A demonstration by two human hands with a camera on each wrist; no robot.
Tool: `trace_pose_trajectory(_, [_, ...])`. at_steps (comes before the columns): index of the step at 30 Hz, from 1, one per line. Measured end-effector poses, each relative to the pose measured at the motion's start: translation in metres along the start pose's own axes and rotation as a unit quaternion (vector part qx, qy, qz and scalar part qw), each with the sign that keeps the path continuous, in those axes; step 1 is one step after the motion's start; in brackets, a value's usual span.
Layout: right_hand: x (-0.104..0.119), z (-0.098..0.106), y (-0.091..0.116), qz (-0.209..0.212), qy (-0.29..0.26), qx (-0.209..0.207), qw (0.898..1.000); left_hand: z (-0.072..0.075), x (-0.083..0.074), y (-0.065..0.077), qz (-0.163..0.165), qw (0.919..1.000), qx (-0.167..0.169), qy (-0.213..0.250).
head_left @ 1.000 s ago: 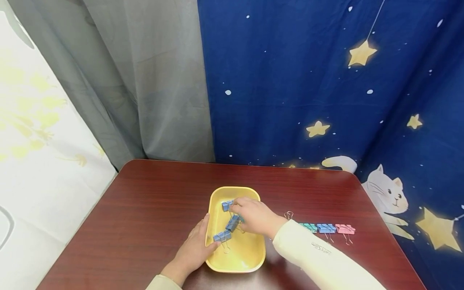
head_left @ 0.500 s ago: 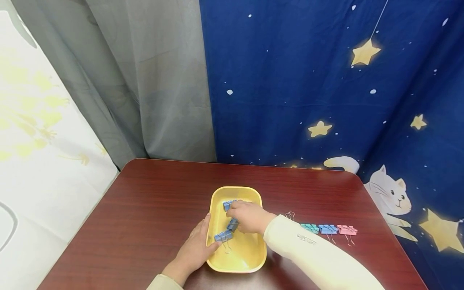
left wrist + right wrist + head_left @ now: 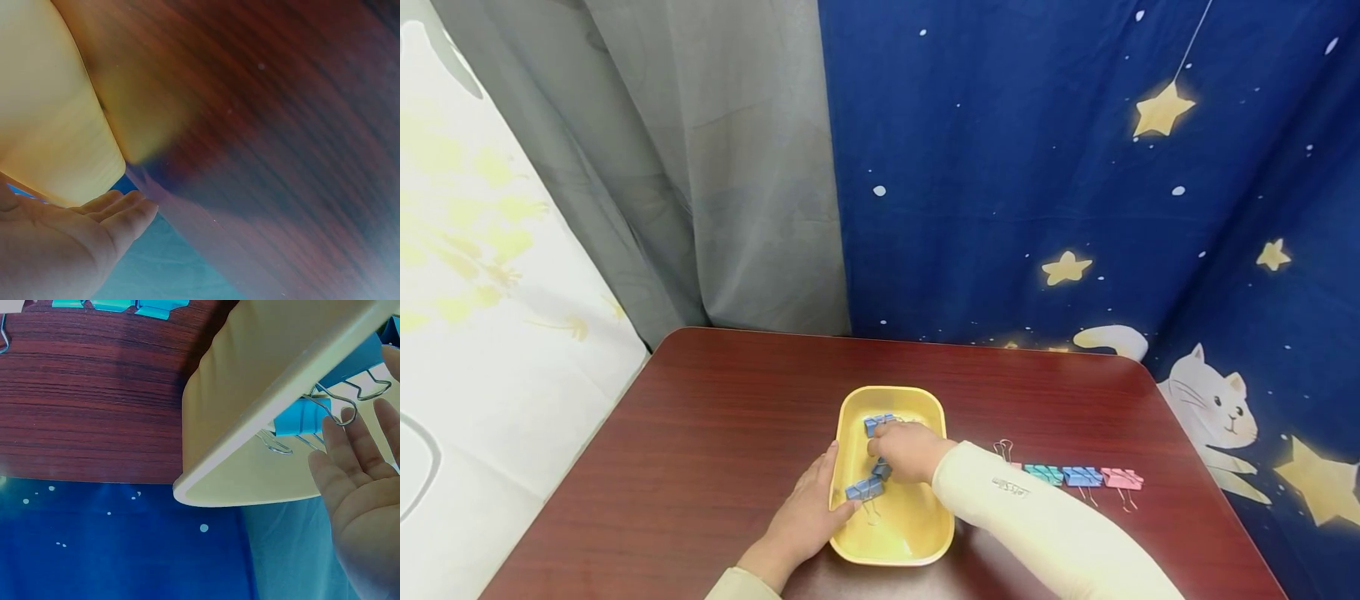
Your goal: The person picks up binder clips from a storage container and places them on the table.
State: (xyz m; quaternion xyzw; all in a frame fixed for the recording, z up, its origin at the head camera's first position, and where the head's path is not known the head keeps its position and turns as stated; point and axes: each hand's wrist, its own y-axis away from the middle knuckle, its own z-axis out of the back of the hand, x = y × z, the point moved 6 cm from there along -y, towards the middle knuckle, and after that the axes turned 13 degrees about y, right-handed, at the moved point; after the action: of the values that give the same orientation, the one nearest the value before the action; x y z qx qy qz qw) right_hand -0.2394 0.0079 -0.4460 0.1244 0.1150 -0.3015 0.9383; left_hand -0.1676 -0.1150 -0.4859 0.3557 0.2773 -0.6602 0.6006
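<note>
A yellow plastic tray [image 3: 895,546] stands on the table in the head view. My left hand [image 3: 801,512] lies along its left wall, nearly straight fingers outside and thumb at the rim beside a blue binder clip [image 3: 864,488]. My right hand [image 3: 912,451] reaches inside, fingertips next to a darker blue binder clip [image 3: 882,468]. Another blue binder clip [image 3: 877,423] lies toward the far end. In the right wrist view, the fingers are beside a wire clip handle [image 3: 340,406], while the thumb and index tips run to the frame edge; a grip there is hidden.
To the tray's right, a row of binder clips lies on the dark red table [image 3: 722,433]: green [image 3: 1043,475], blue [image 3: 1082,477] and pink [image 3: 1122,478], plus another partly behind the right sleeve [image 3: 1045,525]. Curtains [image 3: 760,167] hang behind the table.
My right hand has shifted slightly toward the left inside the tray, covering more of the middle clip; the green part seen beneath it earlier is hidden. My left hand stays at the tray's wall.
</note>
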Motion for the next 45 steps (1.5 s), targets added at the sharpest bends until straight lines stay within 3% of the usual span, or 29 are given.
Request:
trace_pose_trajectory(10, [0.007, 0.002, -0.005, -0.007, 0.011, 0.030, 0.999, 0.001, 0.000, 0.001, 0.000, 1.0000, -0.002, -0.001])
trace_pose_trajectory(29, [0.010, -0.018, -0.018, -0.029, 0.044, 0.088, 0.995, 0.001, -0.001, 0.001, 0.002, 1.0000, 0.000, -0.004])
trace_pose_trajectory(45, [0.010, -0.023, -0.022, -0.025, 0.051, 0.080, 0.995, 0.001, -0.001, 0.001, 0.001, 1.0000, -0.001, -0.002])
